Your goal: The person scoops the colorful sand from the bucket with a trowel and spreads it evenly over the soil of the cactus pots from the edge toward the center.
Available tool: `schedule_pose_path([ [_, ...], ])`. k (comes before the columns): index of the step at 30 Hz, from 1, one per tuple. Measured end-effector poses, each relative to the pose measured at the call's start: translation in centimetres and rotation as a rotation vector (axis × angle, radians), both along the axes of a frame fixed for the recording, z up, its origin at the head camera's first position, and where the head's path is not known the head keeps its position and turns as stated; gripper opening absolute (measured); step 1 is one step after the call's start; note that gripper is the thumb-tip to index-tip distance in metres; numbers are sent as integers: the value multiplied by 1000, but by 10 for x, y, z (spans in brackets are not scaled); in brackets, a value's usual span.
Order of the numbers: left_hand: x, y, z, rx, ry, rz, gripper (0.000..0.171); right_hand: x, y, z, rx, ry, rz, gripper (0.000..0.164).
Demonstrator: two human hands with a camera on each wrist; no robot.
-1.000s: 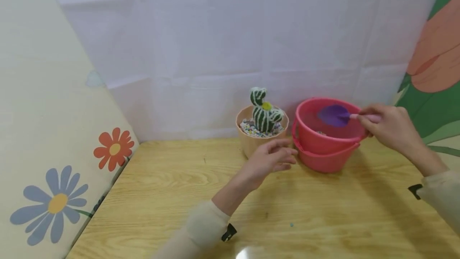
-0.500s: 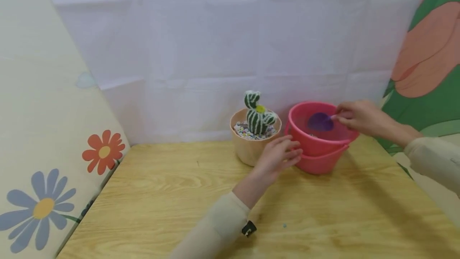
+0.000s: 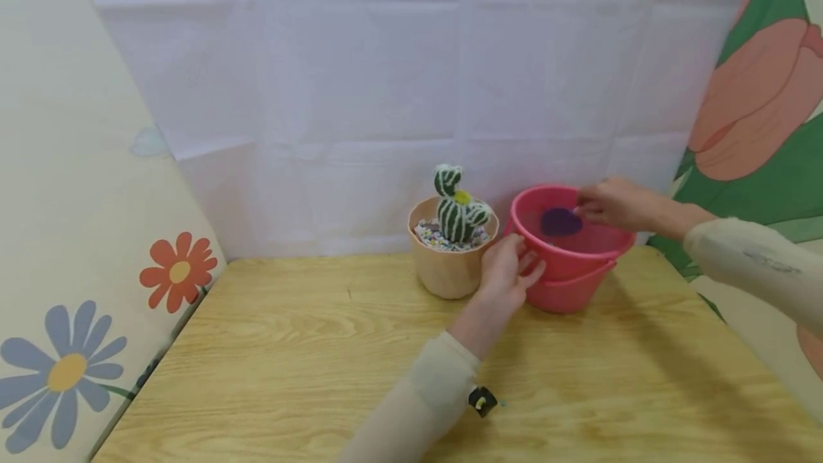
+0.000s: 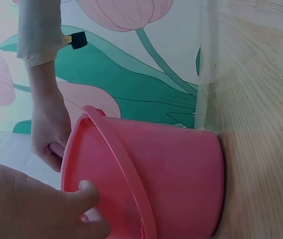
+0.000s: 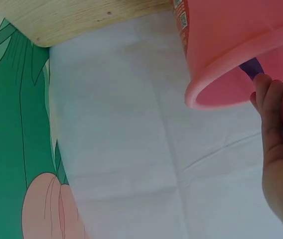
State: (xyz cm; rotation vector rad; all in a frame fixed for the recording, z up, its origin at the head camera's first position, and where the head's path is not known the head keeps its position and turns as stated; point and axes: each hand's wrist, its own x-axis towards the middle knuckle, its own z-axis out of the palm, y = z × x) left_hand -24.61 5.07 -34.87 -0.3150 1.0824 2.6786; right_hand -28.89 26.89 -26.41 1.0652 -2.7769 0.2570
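Observation:
My right hand [image 3: 614, 204] grips a toy trowel by its pink handle [image 4: 57, 149], over the rim of a pink bucket [image 3: 572, 294]. The trowel's purple blade [image 3: 561, 221] is inside the bucket. In the right wrist view, only a bit of the purple trowel [image 5: 251, 67] shows past the fingers. My left hand [image 3: 504, 279] is at the bucket's near left side, thumb and fingers spread by its wall; whether they touch it is hard to tell. Just left stands a peach pot [image 3: 448, 276] with a knitted cactus [image 3: 454, 218] set in multicoloured pebbles.
Everything stands on a wooden table [image 3: 308, 363], close to a white sheet [image 3: 347, 91] hung behind. The bucket's handle [image 4: 126, 164] hangs down along its side. Flower-patterned panels flank the table left and right. A tiny blue speck [image 3: 504, 404] lies near the left cuff.
My right hand has moved left and lowered the trowel blade deeper into the bucket. My left hand has come right, to the bucket's side. The head view has shifted slightly.

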Motion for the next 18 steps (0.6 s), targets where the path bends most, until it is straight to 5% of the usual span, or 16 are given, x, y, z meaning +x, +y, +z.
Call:
schedule_pose_path([
  [9,-4,11,-2,37,28,44,16,-11,10,-7,29,-45,-26,6],
  [18,-8,17,-2,75,51,74,47,-19,15,-4,48,-42,-50,7],
])
